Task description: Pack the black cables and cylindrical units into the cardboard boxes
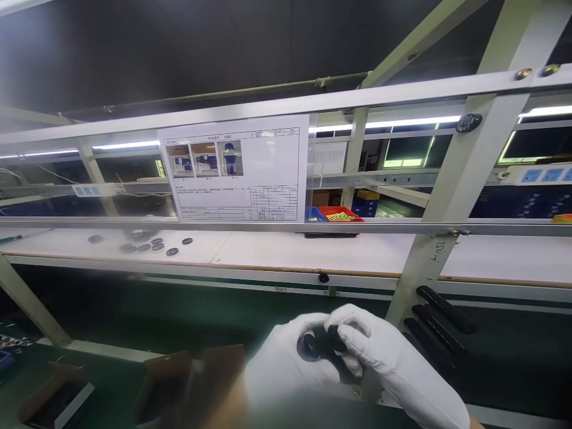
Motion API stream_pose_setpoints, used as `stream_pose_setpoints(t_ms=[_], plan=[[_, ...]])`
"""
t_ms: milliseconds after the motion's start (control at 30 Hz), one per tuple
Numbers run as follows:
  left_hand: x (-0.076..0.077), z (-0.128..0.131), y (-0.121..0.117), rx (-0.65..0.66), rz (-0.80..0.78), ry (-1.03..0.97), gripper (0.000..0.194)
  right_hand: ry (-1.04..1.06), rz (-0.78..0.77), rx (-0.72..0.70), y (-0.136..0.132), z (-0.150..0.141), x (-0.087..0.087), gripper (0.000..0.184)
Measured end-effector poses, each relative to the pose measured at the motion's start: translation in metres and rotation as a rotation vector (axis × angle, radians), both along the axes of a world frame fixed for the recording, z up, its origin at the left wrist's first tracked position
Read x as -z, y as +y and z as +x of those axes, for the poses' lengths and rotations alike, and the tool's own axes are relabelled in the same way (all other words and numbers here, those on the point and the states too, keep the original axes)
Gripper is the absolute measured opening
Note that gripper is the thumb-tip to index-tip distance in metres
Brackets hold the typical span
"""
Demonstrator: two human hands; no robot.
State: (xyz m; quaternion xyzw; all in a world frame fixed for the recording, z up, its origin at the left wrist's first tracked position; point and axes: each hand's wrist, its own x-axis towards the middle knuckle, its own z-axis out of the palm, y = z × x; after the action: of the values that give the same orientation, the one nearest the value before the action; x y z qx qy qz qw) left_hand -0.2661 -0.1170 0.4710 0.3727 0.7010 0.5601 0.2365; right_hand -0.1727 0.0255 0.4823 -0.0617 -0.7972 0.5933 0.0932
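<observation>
My left hand (286, 351), in a white glove, is curled around a small round black part (308, 347) that shows between thumb and fingers. Close beside it, my right hand (379, 348), gloved too, pinches a second small black part (336, 338) between thumb and fingertips. The two hands nearly touch at the fingers, low in the middle of the view. Part of each black piece is hidden by the gloves, so their exact kind does not show.
Several black oval discs (172, 252) lie on the white shelf (268, 250). A printed sheet (236, 173) hangs from the metal frame. A red bin (342, 213) stands behind. Black tubes (447, 310) are at the right post, and open cardboard boxes (167, 381) sit below left.
</observation>
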Motion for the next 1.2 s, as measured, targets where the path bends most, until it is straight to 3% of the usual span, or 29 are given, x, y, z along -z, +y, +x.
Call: stream_pose_setpoints(t_ms=[67,133,233,333,433,533,633,767,833,933,1067,1200], plan=[[-0.004,0.006,0.001,0.003,-0.023,0.017,0.053,0.002,0.034,-0.005,-0.003,0.000,-0.002,0.029],[-0.008,0.011,0.003,0.019,-0.052,0.019,0.057,0.022,0.169,0.021,-0.005,0.000,-0.001,0.017],[-0.005,0.015,0.004,0.048,-0.025,0.041,0.056,0.152,0.396,0.184,-0.006,0.003,0.002,0.012],[0.016,0.013,0.005,0.002,0.047,0.052,0.067,0.343,0.551,0.358,-0.005,0.009,0.008,0.016],[0.050,0.013,0.010,-0.099,0.090,0.048,0.080,0.284,0.700,0.268,-0.006,0.016,0.022,0.019],[0.085,0.019,0.020,-0.124,0.058,0.078,0.080,0.172,0.743,0.250,-0.007,0.024,0.048,0.022],[0.110,0.029,0.031,-0.091,-0.044,0.147,0.078,0.101,0.620,0.310,0.000,0.037,0.085,0.023],[0.115,0.022,0.046,0.092,-0.048,0.294,0.064,0.021,0.350,0.514,0.028,0.063,0.143,0.023],[0.107,0.002,0.057,-0.022,0.059,0.371,0.043,-0.065,0.256,0.632,0.047,0.079,0.173,0.030],[0.098,-0.040,0.087,-0.410,0.166,0.390,0.021,-0.278,0.070,0.818,0.070,0.107,0.216,0.046],[0.106,-0.074,0.143,-0.735,0.218,0.359,0.036,-0.376,-0.078,1.068,0.082,0.135,0.265,0.061],[0.123,-0.072,0.180,-0.939,0.261,0.436,0.043,-0.312,-0.027,1.239,0.089,0.135,0.286,0.062]])
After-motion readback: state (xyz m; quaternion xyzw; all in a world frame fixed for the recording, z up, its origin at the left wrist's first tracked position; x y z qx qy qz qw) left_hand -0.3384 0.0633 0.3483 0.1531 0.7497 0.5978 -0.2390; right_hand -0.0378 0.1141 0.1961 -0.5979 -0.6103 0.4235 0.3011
